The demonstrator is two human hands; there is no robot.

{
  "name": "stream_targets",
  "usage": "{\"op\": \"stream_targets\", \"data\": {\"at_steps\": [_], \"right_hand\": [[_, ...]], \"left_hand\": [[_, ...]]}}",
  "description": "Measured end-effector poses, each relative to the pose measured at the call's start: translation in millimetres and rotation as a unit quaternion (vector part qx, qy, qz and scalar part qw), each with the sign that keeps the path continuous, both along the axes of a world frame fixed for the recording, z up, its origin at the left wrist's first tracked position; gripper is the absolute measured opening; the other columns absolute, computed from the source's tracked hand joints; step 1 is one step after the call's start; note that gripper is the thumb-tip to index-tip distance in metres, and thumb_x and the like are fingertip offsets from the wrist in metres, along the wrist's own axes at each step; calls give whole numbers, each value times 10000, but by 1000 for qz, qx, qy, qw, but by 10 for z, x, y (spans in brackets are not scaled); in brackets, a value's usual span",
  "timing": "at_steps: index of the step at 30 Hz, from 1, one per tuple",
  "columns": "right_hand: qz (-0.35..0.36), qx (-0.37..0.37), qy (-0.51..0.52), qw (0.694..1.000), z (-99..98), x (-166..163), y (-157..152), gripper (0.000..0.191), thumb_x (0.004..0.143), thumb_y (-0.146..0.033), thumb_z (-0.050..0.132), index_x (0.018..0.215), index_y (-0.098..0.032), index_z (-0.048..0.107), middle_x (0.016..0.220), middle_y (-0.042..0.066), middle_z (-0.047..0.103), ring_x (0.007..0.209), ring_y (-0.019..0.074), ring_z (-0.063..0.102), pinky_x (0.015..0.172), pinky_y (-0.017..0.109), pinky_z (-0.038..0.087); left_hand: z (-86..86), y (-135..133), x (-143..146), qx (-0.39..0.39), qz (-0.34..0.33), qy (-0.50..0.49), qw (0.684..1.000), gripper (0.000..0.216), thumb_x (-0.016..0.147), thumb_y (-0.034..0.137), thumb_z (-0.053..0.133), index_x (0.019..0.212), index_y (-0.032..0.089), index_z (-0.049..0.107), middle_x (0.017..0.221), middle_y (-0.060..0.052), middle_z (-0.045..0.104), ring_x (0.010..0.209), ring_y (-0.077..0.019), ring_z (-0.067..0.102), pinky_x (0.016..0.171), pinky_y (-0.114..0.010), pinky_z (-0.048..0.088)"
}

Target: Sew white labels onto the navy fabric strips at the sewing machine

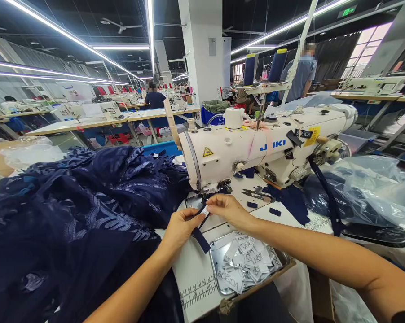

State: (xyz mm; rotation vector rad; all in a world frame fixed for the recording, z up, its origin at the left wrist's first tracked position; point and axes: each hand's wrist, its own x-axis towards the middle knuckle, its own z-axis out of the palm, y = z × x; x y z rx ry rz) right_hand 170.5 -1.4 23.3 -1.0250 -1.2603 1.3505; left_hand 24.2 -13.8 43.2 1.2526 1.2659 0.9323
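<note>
In front of the needle area of a white sewing machine [219, 152], my left hand [180, 226] pinches a dark navy fabric strip [200, 240], whose free end hangs below the fingers. My right hand [227, 208] has its thumb and fingertips closed on a small white label [205, 211] lying against the strip. Both hands meet there, just below the machine head. Close under my right forearm sits a metal tray [217, 269] heaped with white printed labels [248, 255]. The needle and presser foot are mostly hidden.
A large pile of navy embroidered fabric [88, 202] covers the left side. Thread snips [256, 194] and small navy pieces [275, 211] lie right of the needle. Plastic-wrapped material [357, 193] is at far right. Two navy thread cones [277, 66] stand above; a person [300, 74] is behind.
</note>
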Motion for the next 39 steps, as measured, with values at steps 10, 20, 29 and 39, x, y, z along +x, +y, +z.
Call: {"op": "stream_targets", "data": {"at_steps": [10,20,29,39], "right_hand": [[44,12,-24,999,-34,74,-12,223,627,-369,668,643,-162,584,624,-34,564,630,110,510,658,251,394],[-136,184,-663,712,85,919,642,206,804,-274,525,928,-131,607,938,120,626,869,229,568,728,320,408],[-118,239,-732,628,80,845,530,253,798,-34,372,899,-63,603,892,201,611,857,281,553,709,365,403],[77,397,-625,668,-215,509,71,90,817,-190,546,816,-117,599,891,89,567,844,202,525,714,295,450]], "left_hand": [[36,20,-39,-3,-47,30,998,254,513,370,700,641,151,684,593,1,603,555,-114,480,550,-227,361],[23,165,-280,343,-108,371,856,197,749,235,486,641,178,640,568,-11,595,494,-134,494,500,-246,337],[-243,311,91,634,-208,574,475,271,766,-1,368,631,130,562,575,-33,556,498,-150,486,560,-308,301],[-340,215,8,650,-185,589,444,235,766,2,408,620,122,547,554,-33,552,479,-164,477,563,-310,285]]}}
